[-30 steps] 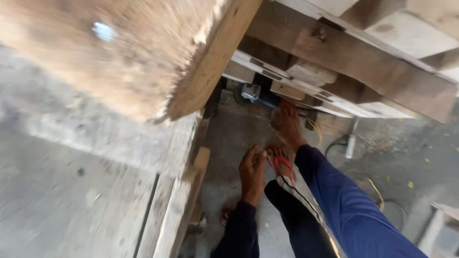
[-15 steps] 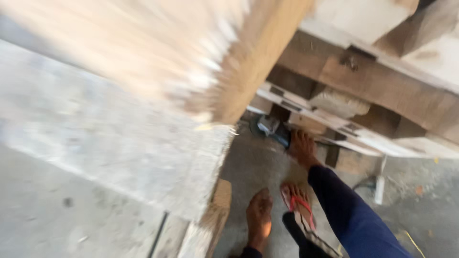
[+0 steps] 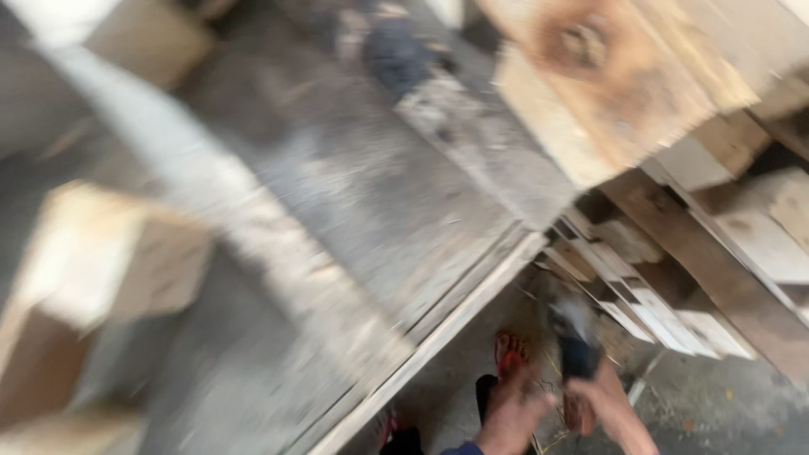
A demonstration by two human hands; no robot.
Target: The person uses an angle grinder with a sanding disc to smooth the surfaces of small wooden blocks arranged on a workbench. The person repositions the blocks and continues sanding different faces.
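The view is heavily motion-blurred. Two skin-coloured shapes show at the bottom edge, and I cannot tell whether they are hands or feet. The left shape lies just below a red sandal, with a bit of blue cloth beside it. The right shape runs up from the lower right and meets a dark blue tool on or just above the concrete floor. No grip on the tool can be made out.
A grey, worn bench top fills the middle, its wooden front edge running diagonally. Stacked wooden pallets stand at the right, and a rough timber block hangs near the top. Pale wooden boxes sit at the left.
The view has swung left and tilted, so the bench top now fills the frame. The feet and sandal have dropped to the bottom edge, and a skin-coloured shape now meets the blue tool.
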